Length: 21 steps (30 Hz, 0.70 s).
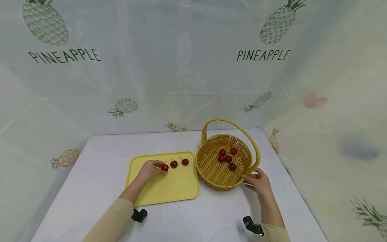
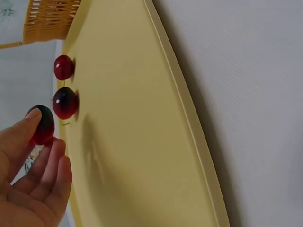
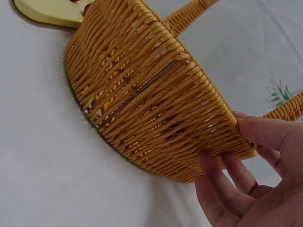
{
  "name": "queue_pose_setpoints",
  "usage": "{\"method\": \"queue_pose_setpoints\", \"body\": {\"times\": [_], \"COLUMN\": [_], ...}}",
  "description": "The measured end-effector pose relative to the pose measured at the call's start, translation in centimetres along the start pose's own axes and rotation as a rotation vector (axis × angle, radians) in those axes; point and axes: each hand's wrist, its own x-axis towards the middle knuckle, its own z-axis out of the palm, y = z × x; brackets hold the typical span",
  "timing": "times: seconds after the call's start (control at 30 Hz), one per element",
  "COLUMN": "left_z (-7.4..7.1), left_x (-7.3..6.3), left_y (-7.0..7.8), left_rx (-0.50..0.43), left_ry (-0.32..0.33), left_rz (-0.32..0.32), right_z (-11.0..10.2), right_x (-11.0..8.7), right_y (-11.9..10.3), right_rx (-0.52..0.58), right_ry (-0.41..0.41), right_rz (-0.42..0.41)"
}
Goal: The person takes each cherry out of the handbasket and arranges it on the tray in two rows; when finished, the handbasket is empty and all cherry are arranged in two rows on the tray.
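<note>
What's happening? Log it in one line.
left hand: pinches round dark-red cherry; right hand: holds round golden-yellow woven basket; yellow rectangular tray: two cherries; basket: five

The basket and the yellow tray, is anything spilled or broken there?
Nothing stands out. The basket is upright with five cherries inside. The yellow tray lies flat with two cherries on it; another cherry is in the left grip.
</note>
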Motion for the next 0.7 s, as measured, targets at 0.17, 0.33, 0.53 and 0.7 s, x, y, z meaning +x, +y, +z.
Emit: {"method": "queue_pose_setpoints", "body": {"times": [0.17, 0.33, 0.53, 0.7], "left_z": [0.3, 0.6, 1.0, 1.2], "left_x": [0.7, 1.3, 1.9, 2.4], "left_y": [0.0, 0.0, -0.6, -1.4], "left_rx": [0.002, -0.042, -0.012, -0.016], "left_ry": [0.017, 0.028, 0.037, 0.035], "left_rz": [-0.03, -0.073, -0.081, -0.071], "right_z": [0.0, 0.0, 0.1, 0.1], "right_x": [0.0, 0.0, 0.1, 0.1], "right_y": [0.1, 0.1, 0.1, 0.0], "right_rx": [0.001, -0.005, -0.005, -0.012], "right_ry": [0.0, 0.006, 0.012, 0.019], "right_rz": [-0.006, -0.008, -0.006, -0.008]}}
